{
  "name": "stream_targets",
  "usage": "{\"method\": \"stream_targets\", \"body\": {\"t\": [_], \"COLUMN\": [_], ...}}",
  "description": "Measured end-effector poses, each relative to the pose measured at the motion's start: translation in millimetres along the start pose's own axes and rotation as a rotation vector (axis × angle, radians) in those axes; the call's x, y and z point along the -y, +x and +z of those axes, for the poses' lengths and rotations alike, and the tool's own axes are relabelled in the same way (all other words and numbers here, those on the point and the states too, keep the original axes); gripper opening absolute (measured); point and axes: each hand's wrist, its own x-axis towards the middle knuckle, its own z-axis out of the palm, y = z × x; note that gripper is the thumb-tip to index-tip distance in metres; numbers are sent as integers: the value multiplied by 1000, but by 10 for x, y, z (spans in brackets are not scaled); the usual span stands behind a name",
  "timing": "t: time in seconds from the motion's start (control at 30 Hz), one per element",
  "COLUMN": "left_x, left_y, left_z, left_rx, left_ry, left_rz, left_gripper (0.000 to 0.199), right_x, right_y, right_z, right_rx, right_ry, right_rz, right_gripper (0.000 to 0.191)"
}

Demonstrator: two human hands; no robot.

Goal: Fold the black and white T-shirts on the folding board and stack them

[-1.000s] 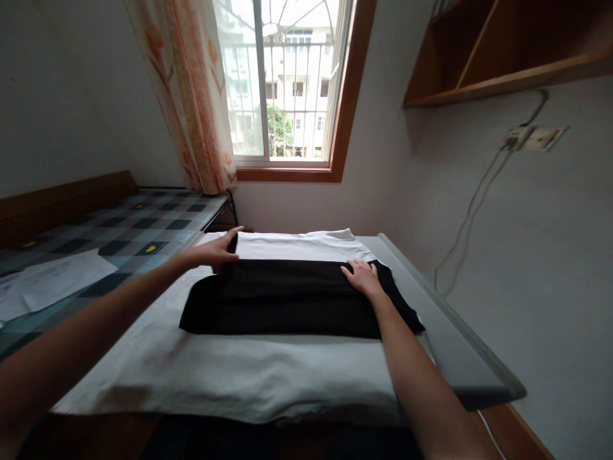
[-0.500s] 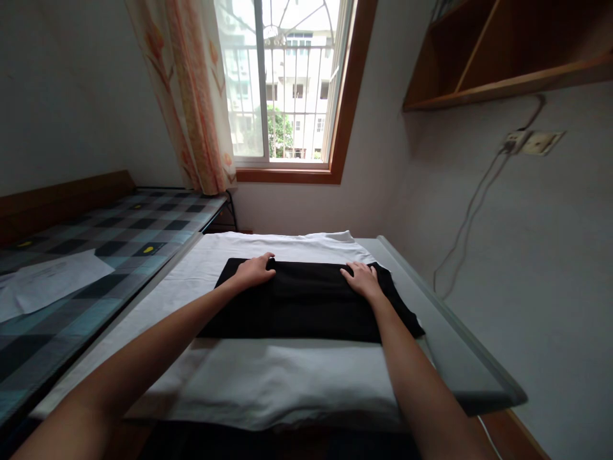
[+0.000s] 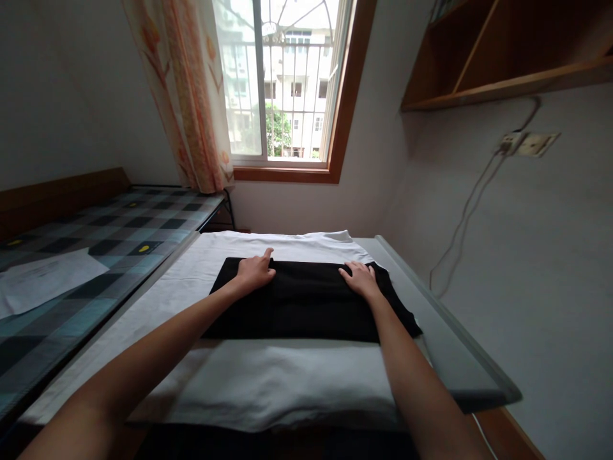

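Nearest you, white cloth [image 3: 287,383] drapes over the tabletop [image 3: 453,354]. Your black cloth [image 3: 311,303] lies on that, and along its far edge your left grip [image 3: 271,262] has thumb and forefinger apart; your right grip [image 3: 352,271] rests there, fingers spread.

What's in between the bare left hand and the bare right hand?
Between the left hand and right hand lies a stretch of flat black cloth, spread over white cloth. The head view shows it.
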Motion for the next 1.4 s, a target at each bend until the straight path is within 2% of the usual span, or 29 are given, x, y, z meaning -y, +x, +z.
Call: {"method": "stream_targets", "body": {"t": [0.13,0.2,0.3,0.37,0.43,0.53,0.67,0.8,0.87,0.97,1.03,1.17,1.23,1.3,1.4], "left_x": [128,154,109,58,21,-11,-58,-79,-69,-43,-27,-3,6,13,31], "left_y": [25,2,-66,-107,-138,-178,-228,-202,-159,-91,-53,-12,-11,-22,-53], "left_z": [-83,-37,116,207,248,230,191,165,172,277,411,651,686,674,635], "left_rx": [-186,-140,53,101,91,98,60,72,31,-175,-252,-137,-111,-133,-152], "left_ry": [-106,-136,-108,-82,-79,-70,-36,-17,-39,-93,-117,-179,-205,-228,-253], "left_rz": [-160,-125,92,181,189,126,66,98,123,267,378,407,399,399,430], "left_gripper": [51,48,46,48,54,59,45,39,39,44,46,51,51,49,45], "right_x": [6,6,2,-2,-5,-7,-5,-11,-20,-15,25,209,316,398,454], "right_y": [5,10,16,17,17,17,18,19,17,3,-19,-84,-111,-128,-135], "right_z": [-4,0,10,14,15,15,16,21,22,7,-17,-49,-33,-3,27], "right_rx": [6,5,1,-1,-4,-8,-10,-11,-13,-10,-50,-192,-144,-34,101], "right_ry": [2,3,4,6,8,5,-7,-5,-8,-22,-61,-79,-22,11,-3], "right_rz": [-1,3,12,11,6,2,0,-1,-9,-17,-31,-144,-241,-329,-343], "right_gripper": [51,51,51,52,51,51,51,51,51,51,52,56,60,64,70]}}
